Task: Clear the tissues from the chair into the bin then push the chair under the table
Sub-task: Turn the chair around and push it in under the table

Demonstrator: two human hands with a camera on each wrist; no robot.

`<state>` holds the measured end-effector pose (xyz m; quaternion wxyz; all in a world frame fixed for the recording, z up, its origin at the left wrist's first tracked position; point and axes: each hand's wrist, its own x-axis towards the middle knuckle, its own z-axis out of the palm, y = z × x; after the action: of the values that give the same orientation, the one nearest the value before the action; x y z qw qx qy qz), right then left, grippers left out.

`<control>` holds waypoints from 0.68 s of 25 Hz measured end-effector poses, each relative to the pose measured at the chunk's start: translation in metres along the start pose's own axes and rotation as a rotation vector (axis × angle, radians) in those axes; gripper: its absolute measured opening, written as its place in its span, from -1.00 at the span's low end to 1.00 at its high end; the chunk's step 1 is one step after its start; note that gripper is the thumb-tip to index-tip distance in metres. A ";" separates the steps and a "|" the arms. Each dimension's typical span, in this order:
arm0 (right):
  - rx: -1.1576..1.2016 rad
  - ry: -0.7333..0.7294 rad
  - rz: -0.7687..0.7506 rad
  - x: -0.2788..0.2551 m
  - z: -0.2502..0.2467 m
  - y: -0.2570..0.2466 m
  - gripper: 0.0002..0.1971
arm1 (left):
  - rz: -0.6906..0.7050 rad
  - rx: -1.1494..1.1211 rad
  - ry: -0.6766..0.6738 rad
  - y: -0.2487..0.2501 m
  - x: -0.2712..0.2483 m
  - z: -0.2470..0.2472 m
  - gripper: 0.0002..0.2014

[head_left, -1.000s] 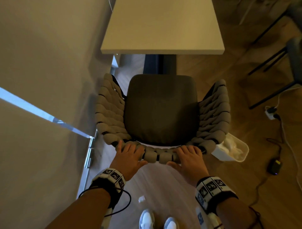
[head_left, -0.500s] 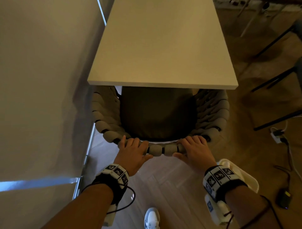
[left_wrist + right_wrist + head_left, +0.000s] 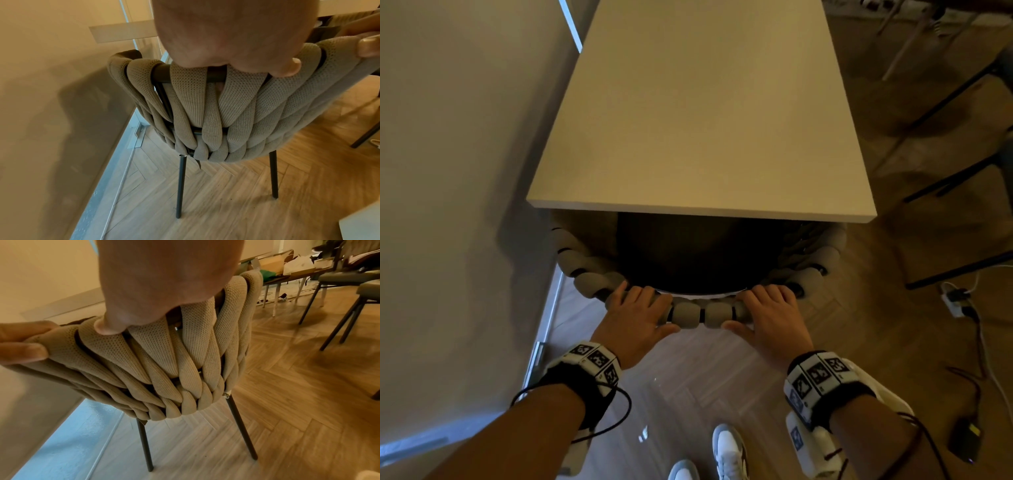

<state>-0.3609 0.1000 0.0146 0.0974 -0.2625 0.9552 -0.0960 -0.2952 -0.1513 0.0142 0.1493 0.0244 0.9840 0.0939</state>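
The chair (image 3: 589,270) stands on the herringbone floor (image 3: 688,394) with most of its seat under the bench (image 3: 698,113); only the rear of the backrest projects. We judge the frame rigid, a dark metal rail and thin legs, moderately light, while the woven padded straps are soft and compress under load. We therefore take hold at the top rail. Our left hand (image 3: 633,317) and right hand (image 3: 774,320) both grasp it, fingers (image 3: 770,294) curled over the padding, thumbs behind. The thin legs may drag or catch on the floor. The bin (image 3: 887,394) sits beside our right forearm, mostly hidden.
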 end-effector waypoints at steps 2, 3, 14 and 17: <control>-0.002 0.010 0.006 0.000 -0.001 -0.001 -0.52 | 0.000 -0.008 0.019 0.000 0.000 0.002 -0.45; -0.001 0.015 0.017 0.000 -0.002 -0.002 -0.52 | 0.012 -0.013 0.030 -0.001 0.001 0.003 -0.47; 0.009 0.054 0.006 0.001 0.006 -0.007 -0.51 | 0.060 0.019 -0.016 -0.017 0.004 -0.005 -0.41; 0.004 0.029 -0.010 0.000 0.004 -0.008 -0.52 | 0.039 0.051 -0.053 -0.014 0.005 -0.004 -0.46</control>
<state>-0.3563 0.0929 0.0125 0.0835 -0.2658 0.9549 -0.1022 -0.3017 -0.1654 0.0134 0.1726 0.0498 0.9812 0.0712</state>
